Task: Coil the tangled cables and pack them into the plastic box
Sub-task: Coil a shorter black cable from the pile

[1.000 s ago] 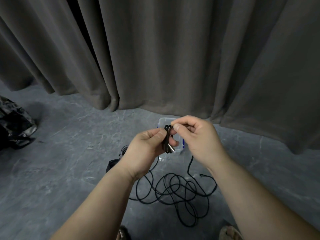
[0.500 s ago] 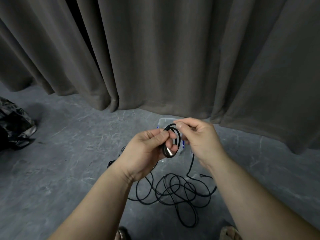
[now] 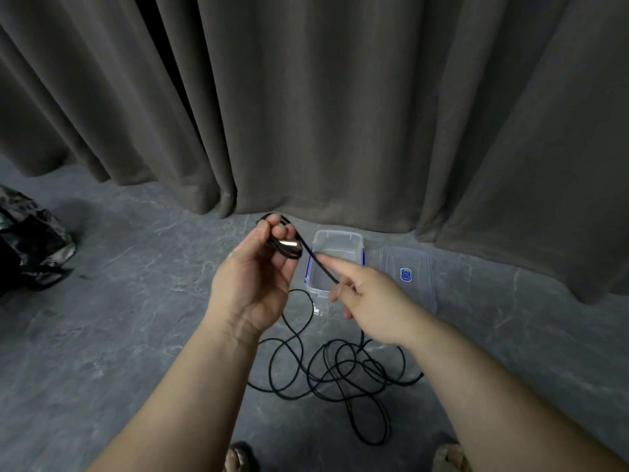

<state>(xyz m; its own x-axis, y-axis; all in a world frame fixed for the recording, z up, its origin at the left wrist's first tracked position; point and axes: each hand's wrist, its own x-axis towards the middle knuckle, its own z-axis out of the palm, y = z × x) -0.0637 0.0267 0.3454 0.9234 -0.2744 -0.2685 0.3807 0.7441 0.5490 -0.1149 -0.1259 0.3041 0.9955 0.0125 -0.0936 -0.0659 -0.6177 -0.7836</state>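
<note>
Small cable coil [image 3: 284, 245] in left hand's [image 3: 253, 284] closed grip, taut strand down to right hand's [image 3: 371, 301] pinching grip.

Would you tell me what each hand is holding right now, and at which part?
The left hand grips the black cable at its small coiled end; the right hand pinches the strand just beyond.
</note>
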